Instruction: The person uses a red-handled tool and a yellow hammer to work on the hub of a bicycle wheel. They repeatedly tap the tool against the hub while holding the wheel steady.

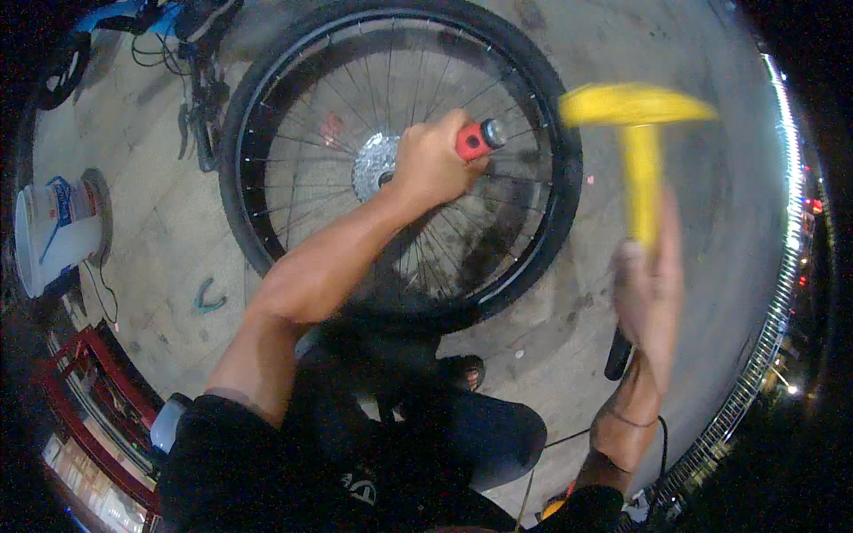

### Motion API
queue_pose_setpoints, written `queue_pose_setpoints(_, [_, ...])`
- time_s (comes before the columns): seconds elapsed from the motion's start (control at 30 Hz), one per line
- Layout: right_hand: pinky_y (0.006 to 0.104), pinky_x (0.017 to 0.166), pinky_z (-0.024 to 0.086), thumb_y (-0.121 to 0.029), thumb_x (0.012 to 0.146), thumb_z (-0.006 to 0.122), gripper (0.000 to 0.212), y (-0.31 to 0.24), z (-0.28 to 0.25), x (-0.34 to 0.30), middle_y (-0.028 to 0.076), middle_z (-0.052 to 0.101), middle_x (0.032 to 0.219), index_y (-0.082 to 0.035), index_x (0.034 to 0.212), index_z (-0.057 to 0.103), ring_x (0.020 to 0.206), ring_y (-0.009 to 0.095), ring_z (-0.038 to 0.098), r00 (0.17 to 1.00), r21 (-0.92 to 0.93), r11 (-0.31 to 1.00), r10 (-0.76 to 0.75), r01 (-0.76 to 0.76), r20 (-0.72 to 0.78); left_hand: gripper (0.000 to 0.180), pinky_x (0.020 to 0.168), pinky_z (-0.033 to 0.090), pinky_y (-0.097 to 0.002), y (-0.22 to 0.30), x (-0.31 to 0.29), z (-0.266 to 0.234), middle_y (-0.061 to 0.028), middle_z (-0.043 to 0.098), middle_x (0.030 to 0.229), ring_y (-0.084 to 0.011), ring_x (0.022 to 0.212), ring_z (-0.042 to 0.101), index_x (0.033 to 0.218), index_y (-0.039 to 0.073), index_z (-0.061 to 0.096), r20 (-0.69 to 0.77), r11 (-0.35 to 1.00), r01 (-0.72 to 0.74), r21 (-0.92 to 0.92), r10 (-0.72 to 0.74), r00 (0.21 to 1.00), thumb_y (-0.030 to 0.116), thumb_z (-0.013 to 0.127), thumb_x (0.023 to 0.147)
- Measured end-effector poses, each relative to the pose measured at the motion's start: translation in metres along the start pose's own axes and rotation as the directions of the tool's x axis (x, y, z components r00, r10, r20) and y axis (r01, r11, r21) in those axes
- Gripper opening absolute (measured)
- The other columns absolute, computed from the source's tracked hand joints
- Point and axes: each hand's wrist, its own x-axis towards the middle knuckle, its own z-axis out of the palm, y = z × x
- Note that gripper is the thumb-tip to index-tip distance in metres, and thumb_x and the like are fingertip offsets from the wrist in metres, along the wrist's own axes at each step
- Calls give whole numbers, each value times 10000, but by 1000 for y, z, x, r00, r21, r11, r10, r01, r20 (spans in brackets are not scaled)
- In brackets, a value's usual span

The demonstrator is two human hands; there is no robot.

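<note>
The bicycle wheel (400, 160) lies flat on the concrete floor (693, 222), tyre on. His left hand (431, 164) is fisted round a red-handled tool (478, 139) set at the cassette (373, 164). His right hand (647, 284) clenches a blurred yellow mallet (635, 133) raised beside the rim. The cassette looks seated, so loosening seems barely begun.

White bucket (55, 233) stands on the pavement. Near it, toward the right: small teal lever (208, 297). Above it: blue-framed bicycle (169, 35). Below it: red rack (93, 373).
</note>
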Motion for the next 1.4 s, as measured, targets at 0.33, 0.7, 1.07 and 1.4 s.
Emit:
queue_pose_setpoints(0.33, [279, 696, 410, -128, 979, 488, 646, 10, 11, -33, 84, 495, 1020, -150, 1560, 207, 812, 185, 485, 873, 332, 866, 449, -373, -191, 349, 573, 520, -483, -10, -11, 18, -181, 652, 736, -416, 684, 653, 914, 81, 562, -4, 996, -38, 75, 38, 999, 269, 782, 720])
queue_pose_setpoints(0.7, [219, 397, 287, -351, 986, 552, 757, -19, 19, -67, -17, 371, 659, -210, 1581, 105, 481, 61, 338, 785, 606, 716, 575, -346, -230, 299, 562, 475, -483, 48, -25, -3, -130, 601, 672, -357, 635, 628, 857, 63, 519, -64, 932, -330, -153, 324, 944, 202, 727, 694])
queue_pose_setpoints(1.07, [214, 389, 309, -314, 1006, 519, 723, -21, 28, -58, -7, 359, 662, -194, 1579, 95, 465, 61, 321, 832, 606, 748, 499, -271, -244, 246, 539, 495, -451, 53, -53, -13, -82, 580, 658, -320, 623, 641, 857, 96, 552, 102, 892, -386, -236, 418, 903, 234, 698, 714])
queue_pose_setpoints(1.4, [211, 389, 323, -276, 1017, 499, 707, -18, 31, -62, -9, 346, 671, -193, 1580, 79, 470, 61, 315, 811, 610, 730, 536, -307, -234, 303, 611, 455, -431, 44, -64, -8, -45, 542, 723, -294, 680, 602, 921, 165, 568, 129, 814, -486, -317, 545, 828, 299, 721, 697])
